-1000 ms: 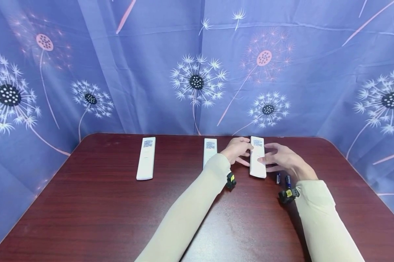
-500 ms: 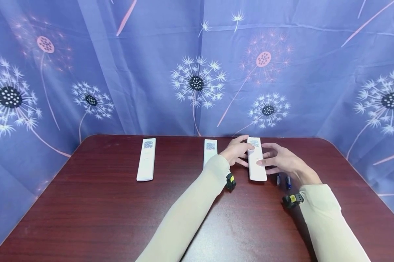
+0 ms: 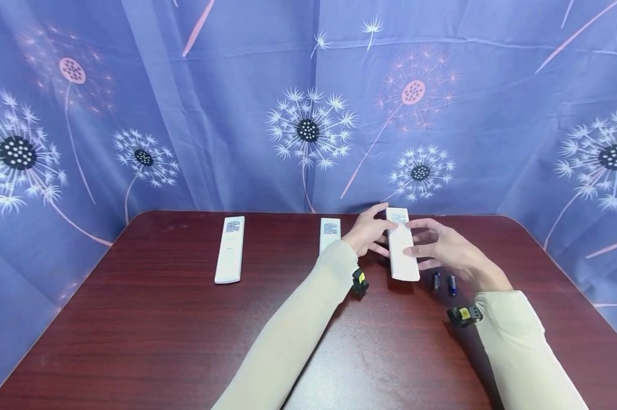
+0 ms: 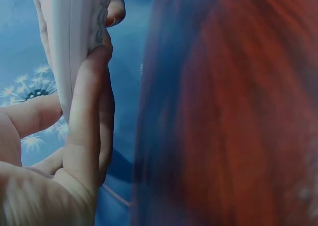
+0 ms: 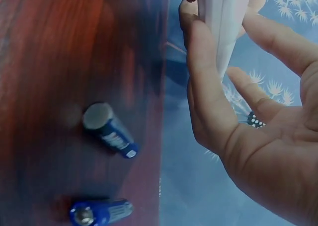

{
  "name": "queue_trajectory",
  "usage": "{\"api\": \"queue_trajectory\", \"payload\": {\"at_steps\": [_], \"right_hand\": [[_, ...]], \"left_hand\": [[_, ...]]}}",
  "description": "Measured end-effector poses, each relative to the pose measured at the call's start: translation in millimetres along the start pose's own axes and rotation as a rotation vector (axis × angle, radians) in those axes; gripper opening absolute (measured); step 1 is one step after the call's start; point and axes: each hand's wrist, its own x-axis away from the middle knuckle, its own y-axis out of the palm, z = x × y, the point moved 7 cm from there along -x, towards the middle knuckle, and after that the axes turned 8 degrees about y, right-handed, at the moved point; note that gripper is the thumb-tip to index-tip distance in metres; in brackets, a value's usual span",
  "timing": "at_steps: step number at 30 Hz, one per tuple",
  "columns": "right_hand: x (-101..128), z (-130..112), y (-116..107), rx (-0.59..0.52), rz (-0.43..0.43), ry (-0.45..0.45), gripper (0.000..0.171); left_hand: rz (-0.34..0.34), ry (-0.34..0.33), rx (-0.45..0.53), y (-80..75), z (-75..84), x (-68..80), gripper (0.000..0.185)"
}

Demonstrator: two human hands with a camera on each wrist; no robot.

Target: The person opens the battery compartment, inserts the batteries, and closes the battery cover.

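A white remote control [image 3: 403, 259] with a printed label near its far end is held between both hands, back face up. My left hand [image 3: 368, 230] grips its left edge, thumb on the upper face and fingers beneath. From the right side my right hand [image 3: 448, 249] pinches it, thumb on the face and fingers along the edge. In the left wrist view the remote [image 4: 74, 37] appears edge-on between thumb and fingers. Two blue batteries, one [image 5: 110, 130] nearer the remote and another [image 5: 99, 212], lie on the table below the right hand.
A second white remote [image 3: 330, 230] lies left of my left hand, partly hidden by the sleeve. Another remote [image 3: 229, 250] lies farther left. Behind the dark red wooden table [image 3: 149, 319] hangs a blue curtain [image 3: 226, 114] with dandelion prints.
The held remote has shifted slightly left, and its far end has risen a little over the last half second. My right wrist has swung outward to the right. Batteries and other remotes stay put.
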Motion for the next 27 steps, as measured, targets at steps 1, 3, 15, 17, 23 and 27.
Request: {"api": "queue_trajectory", "payload": {"at_steps": [1,3,15,17,23,27], "right_hand": [[0.4,-1.9,0.0,0.003,0.004,-0.009,0.076],[1.7,-6.3,0.0,0.008,0.019,-0.025,0.075],[11.5,-36.5,7.7,0.014,0.074,-0.108,0.07],[13.2,-41.0,9.9,0.015,0.075,-0.115,0.069],[17.7,-50.7,17.3,0.018,0.081,-0.121,0.066],[19.1,-54.9,22.9,0.011,0.075,-0.131,0.066]], "left_hand": [[-0.003,0.002,0.003,-0.9,2.2,0.4,0.067],[-0.01,0.01,0.005,-3.3,7.7,1.6,0.068],[-0.03,0.065,0.012,-21.3,43.5,11.8,0.069],[-0.03,0.081,0.013,-24.7,48.7,14.1,0.069],[-0.036,0.128,0.025,-34.2,60.2,19.9,0.069],[-0.033,0.131,0.003,-40.3,65.1,23.8,0.07]]}}
